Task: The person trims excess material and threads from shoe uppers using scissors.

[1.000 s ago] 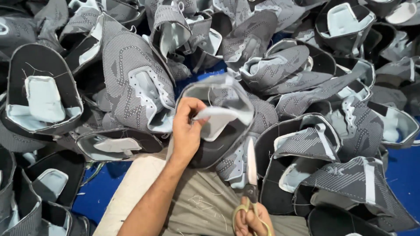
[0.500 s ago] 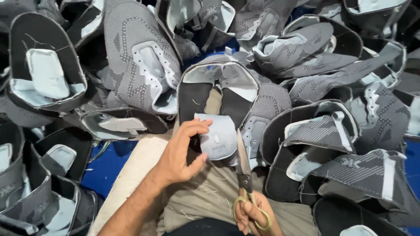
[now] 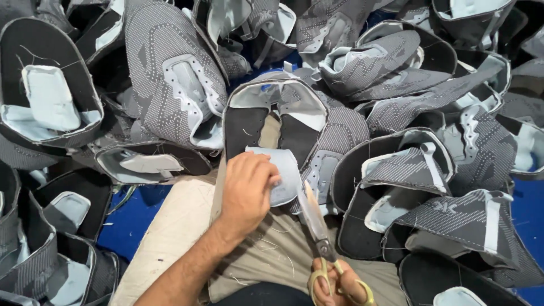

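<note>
At the centre of the frame, the left hand (image 3: 246, 190) pinches the pale blue tongue (image 3: 283, 175) of a grey shoe upper (image 3: 275, 122). At the lower edge, the right hand (image 3: 334, 286) grips yellow-handled scissors (image 3: 317, 226), blades barely parted beside the tongue's edge. Keeping the tongue taut would likely give cleaner trimming.

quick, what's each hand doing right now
Left hand: closed on the pale blue tongue of a grey shoe upper.
Right hand: closed on the scissors.
</note>
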